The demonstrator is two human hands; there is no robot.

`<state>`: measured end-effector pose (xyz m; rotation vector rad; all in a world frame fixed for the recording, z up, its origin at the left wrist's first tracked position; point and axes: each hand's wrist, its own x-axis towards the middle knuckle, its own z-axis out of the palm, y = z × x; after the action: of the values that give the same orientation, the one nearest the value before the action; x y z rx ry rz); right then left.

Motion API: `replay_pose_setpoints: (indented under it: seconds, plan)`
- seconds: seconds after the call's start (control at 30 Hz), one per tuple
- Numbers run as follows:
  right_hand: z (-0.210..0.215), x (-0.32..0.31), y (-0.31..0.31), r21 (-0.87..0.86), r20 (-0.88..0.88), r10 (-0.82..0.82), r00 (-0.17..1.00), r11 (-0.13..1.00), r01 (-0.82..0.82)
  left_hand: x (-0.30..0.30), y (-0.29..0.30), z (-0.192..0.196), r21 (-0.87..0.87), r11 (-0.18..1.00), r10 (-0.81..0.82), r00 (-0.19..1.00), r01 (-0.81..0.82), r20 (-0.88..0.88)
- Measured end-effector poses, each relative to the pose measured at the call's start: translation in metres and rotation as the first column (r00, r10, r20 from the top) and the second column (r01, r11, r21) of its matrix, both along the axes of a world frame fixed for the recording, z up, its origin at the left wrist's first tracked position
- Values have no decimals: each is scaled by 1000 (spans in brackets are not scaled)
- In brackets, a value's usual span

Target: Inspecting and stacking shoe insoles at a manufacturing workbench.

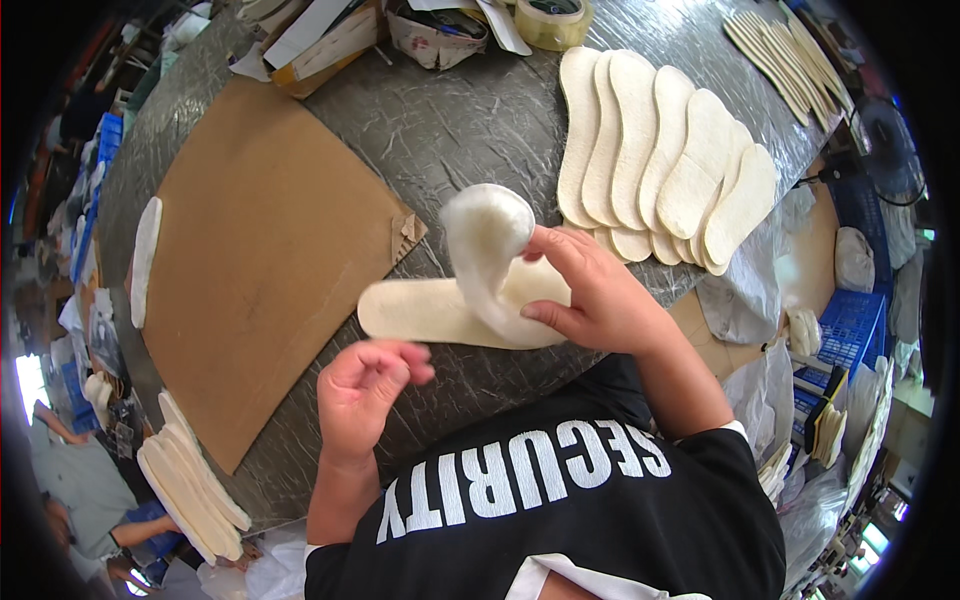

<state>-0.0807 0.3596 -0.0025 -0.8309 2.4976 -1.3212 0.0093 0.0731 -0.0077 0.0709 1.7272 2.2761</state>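
A fluffy white insole (478, 235) is bent upward in my right hand (600, 290), its fleecy side showing. The fingers are at its edge and the thumb presses on its lower part. Under it, a cream felt insole (415, 310) lies flat on the table; my right hand covers its right end. Just below the flat insole's left part, my left hand (365, 390) hovers with loosely bent fingers, apart from both pieces. Its fingertips are slightly blurred, and nothing shows in them.
Overlapping cream insoles (625, 140) fan out at the back right, with another row (780, 65) beyond. A brown cardboard sheet (265, 260) covers the table's left side. Stacked insoles (195, 480) sit at the left edge. Boxes (325, 45) and a tape roll (553, 22) stand at the back.
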Motion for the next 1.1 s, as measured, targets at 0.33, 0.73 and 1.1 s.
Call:
replay_pose_setpoints:
  seconds: [0.33, 0.73, 1.1]
  plan:
    - [18, 8, -36, 125, -327, 184, 927, 981, -151, -32, 14, 18, -266, 960, -24, 927, -83, -374]
    - [-9, -6, -2, 534, -24, 29, 999, 845, -12, -9, -6, 11, 40, 983, 181, 974, -177, -135]
    - [36, 23, 12, 150, -119, 19, 993, 989, -1, -4, -39, -13, 4, 952, 298, 921, -306, -249]
